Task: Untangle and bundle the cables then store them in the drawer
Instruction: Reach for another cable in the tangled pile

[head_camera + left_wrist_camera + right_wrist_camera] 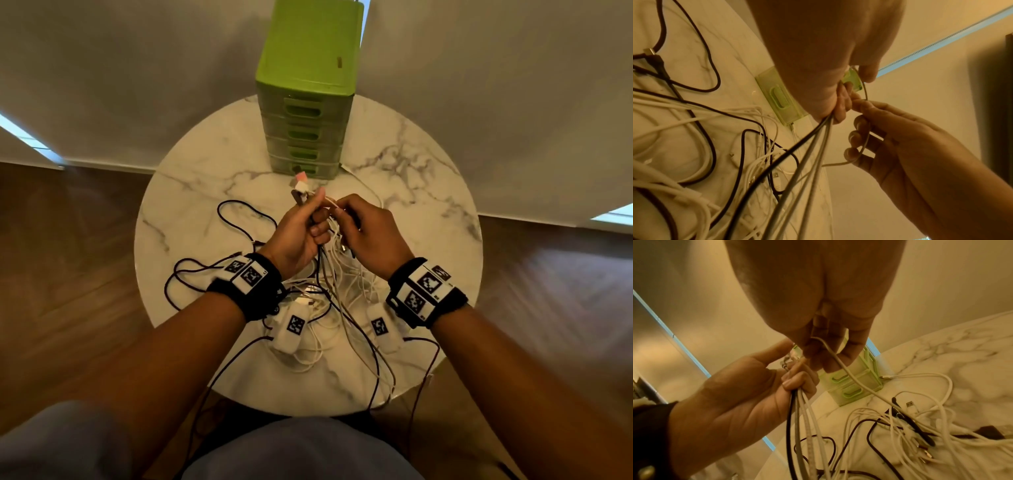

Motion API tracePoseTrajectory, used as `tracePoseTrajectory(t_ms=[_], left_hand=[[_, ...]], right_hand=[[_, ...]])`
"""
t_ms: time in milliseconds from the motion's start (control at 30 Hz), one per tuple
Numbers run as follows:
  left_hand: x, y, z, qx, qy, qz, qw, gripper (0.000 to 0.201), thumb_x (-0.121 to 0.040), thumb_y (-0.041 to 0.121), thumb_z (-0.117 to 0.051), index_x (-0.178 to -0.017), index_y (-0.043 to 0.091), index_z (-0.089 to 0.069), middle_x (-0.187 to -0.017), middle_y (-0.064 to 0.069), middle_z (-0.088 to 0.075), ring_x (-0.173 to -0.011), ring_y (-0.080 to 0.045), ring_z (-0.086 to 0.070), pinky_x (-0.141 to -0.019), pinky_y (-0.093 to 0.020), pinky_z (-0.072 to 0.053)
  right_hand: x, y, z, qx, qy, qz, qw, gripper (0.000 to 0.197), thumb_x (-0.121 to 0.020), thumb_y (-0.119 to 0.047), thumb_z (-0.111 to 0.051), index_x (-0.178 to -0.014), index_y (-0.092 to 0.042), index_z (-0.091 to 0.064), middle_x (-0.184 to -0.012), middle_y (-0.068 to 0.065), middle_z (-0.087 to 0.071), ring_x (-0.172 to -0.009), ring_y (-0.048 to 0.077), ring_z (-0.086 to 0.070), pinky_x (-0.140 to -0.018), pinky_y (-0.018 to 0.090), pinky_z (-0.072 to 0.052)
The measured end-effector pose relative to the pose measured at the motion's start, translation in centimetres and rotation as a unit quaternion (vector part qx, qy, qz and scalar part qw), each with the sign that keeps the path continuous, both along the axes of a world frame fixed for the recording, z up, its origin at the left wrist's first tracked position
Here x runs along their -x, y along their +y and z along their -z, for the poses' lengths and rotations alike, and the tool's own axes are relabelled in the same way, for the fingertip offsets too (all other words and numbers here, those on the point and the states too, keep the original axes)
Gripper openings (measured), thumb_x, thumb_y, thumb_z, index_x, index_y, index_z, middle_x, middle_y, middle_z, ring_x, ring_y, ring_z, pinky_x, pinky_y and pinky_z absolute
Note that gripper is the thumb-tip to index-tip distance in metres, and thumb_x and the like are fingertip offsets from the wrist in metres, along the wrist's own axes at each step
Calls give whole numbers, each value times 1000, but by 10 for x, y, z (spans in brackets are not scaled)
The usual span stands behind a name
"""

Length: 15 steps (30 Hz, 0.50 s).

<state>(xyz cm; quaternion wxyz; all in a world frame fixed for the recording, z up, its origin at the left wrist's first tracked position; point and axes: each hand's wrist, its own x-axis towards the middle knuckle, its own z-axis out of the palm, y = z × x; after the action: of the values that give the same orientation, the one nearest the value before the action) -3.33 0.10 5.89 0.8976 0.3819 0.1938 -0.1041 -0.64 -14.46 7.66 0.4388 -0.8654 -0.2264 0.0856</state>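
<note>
Left hand point(298, 229): fist closed around a bunch of cables point(803, 410).
Right hand point(370, 236): just beside it, pinching one white cable point(840, 366).
Drawer unit point(308, 102): beyond both hands.

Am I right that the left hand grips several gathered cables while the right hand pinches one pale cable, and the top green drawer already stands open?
Not quite: the head view shows every drawer of the green drawer unit shut. The left hand does grip the gathered cables, and the right hand pinches one pale cable.
</note>
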Motion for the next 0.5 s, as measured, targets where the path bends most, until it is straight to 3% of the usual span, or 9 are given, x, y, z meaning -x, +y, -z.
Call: tracePoseTrajectory(t_ms=[200, 300, 367, 433, 500], left_hand=[[9, 4, -9, -125, -42, -32, 991, 34, -110, 31, -35, -84, 15, -49, -63, 7, -35, -51, -4, -32, -49, -17, -30], [7, 18, -17, -129, -43, -63, 989, 40, -109, 40, -33, -79, 19, -48, -71, 4, -47, -59, -7, -40, -55, -20, -33], [5, 35, -28, -111, -44, -102, 988, 41, -108, 44, -34, -77, 20, -48, -67, 6, -52, -65, -10, -50, -61, -22, -41], [2, 59, -41, -88, -58, -132, 986, 42, -107, 46, -35, -75, 21, -45, -60, 7, -45, -64, -13, -52, -62, -25, -48], [-2, 88, -55, -62, -74, -171, 981, 42, -107, 47, -36, -73, 23, -42, -55, 8, -34, -51, -9, -37, -48, -21, -38]], right_hand=[[13, 4, 14, 89, 72, -46, 992, 18, -98, -33, -52, -97, -16, -58, -80, 3, -70, -77, 21, -67, -77, 45, -53], [17, 1, 26, 182, 100, -113, 972, 37, -100, -50, -46, -88, -17, -61, -74, 0, -70, -78, 18, -67, -89, 41, -48], [22, -7, 35, 209, 134, -139, 959, 52, -99, -61, -38, -85, -18, -64, -74, -3, -70, -76, 13, -68, -87, 35, -46], [28, -20, 46, 189, 157, -149, 958, 50, -99, -59, -39, -79, -21, -63, -72, -5, -69, -67, 12, -66, -77, 28, -46], [27, -39, 58, 190, 140, -155, 959, 45, -101, -54, -40, -73, -24, -61, -70, -2, -68, -62, 12, -64, -74, 27, -48]])
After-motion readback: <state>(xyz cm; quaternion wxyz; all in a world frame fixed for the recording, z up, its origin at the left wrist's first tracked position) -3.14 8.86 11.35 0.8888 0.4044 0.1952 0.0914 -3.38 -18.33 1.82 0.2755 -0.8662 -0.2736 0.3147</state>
